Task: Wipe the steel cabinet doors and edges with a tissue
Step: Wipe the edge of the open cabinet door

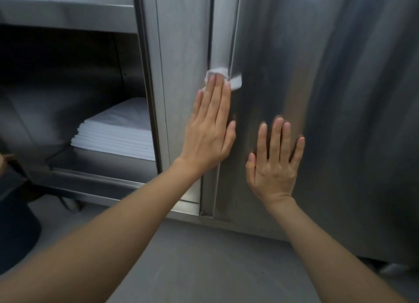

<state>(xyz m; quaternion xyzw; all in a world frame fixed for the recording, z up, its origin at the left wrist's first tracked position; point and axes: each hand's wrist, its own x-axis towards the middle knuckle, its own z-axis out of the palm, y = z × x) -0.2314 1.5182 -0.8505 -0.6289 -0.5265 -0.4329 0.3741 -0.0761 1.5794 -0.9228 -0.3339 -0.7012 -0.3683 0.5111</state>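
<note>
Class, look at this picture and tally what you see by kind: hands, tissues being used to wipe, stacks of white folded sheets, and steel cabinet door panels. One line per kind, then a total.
Hands: 2, left hand and right hand
Tissues: 1, the tissue
Stacks of white sheets: 1, the stack
Steel door panels: 2, left panel and right panel
Total: 6

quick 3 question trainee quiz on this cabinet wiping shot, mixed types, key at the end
1. True or false: the left hand presses the tissue with straight fingers.
2. The right hand is: A) gripping a handle B) flat on the steel door C) holding a spray bottle.
3. What lies on the open compartment's shelf?

Key
1. True, at the vertical door edge.
2. B
3. A stack of folded white cloths.
</note>
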